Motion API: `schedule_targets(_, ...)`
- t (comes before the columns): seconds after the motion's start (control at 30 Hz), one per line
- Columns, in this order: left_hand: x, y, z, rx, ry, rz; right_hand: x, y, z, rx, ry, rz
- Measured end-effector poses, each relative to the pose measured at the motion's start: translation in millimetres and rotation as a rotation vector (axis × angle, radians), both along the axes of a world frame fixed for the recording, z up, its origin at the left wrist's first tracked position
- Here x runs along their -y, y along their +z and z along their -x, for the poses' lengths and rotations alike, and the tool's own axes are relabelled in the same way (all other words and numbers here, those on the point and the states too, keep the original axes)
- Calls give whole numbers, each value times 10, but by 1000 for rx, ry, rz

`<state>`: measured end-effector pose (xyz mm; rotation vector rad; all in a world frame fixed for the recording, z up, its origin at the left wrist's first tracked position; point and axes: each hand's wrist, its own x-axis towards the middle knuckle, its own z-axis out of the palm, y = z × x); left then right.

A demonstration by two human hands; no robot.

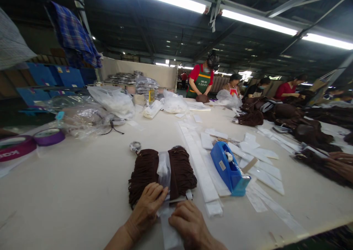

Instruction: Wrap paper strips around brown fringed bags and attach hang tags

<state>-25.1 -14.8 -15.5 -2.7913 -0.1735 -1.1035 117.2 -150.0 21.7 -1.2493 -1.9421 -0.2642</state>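
A dark brown fringed bag (146,169) lies on the table in front of me, with a metal ring at its upper left corner. A translucent white strip (164,165) runs down over its middle and on toward me past the near edge. My left hand (149,202) is closed, fingertips pressing the strip at the bag's lower edge. My right hand (189,220) is closed on the strip just below the bag, its fingers curled under and partly hidden. A blue tape dispenser (224,169) stands to the right of the bag.
White paper strips (200,165) and white sheets (264,172) lie around the dispenser. Purple tape rolls (49,136) and clear plastic bags (85,117) are at left. Brown bags (289,113) pile up at right, near another person's hands (340,165). Co-workers (202,78) stand beyond the table.
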Motion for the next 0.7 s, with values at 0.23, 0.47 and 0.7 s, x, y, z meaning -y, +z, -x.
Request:
schedule_targets(0.23,40,53,48,-13,39,113,-263,-19,-219,-102,-142,276)
schedule_targets(0.47,30,199,96,37,-40,263,-166,-21,-260,-164,136,381)
schedule_targets(0.7,224,228,-22,83,22,288,-106,-28,-294,-153,147,407)
